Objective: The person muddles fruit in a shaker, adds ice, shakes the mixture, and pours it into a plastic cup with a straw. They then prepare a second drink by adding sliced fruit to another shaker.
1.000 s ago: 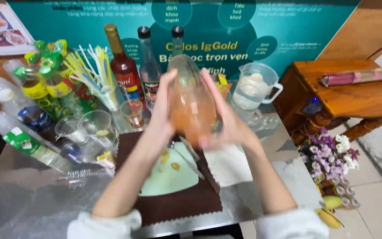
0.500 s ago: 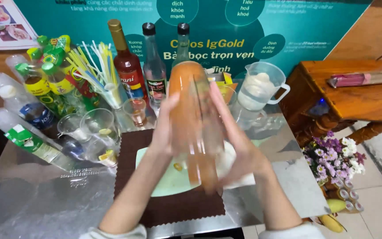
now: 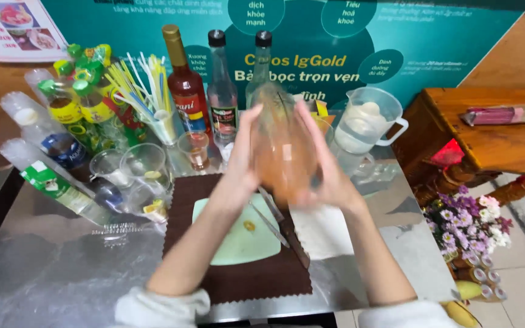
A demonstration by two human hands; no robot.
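Both my hands grip a clear shaker cup full of orange-pink drink, held up above the counter and blurred by motion. My left hand presses its left side and my right hand presses its right side. Below them a pale green cutting board lies on a dark brown mat, with a small yellow fruit piece and a knife on it. A white cloth lies to the right of the board.
Behind the shaker stand three syrup bottles, a cup of coloured straws, several plastic cups, soda bottles lying at the left and a clear measuring jug. A wooden stool and purple flowers are at the right.
The shaker has moved up and down between my hands: tilted a second ago, held tall and upright half a second ago, now lower and more rounded in the blur.
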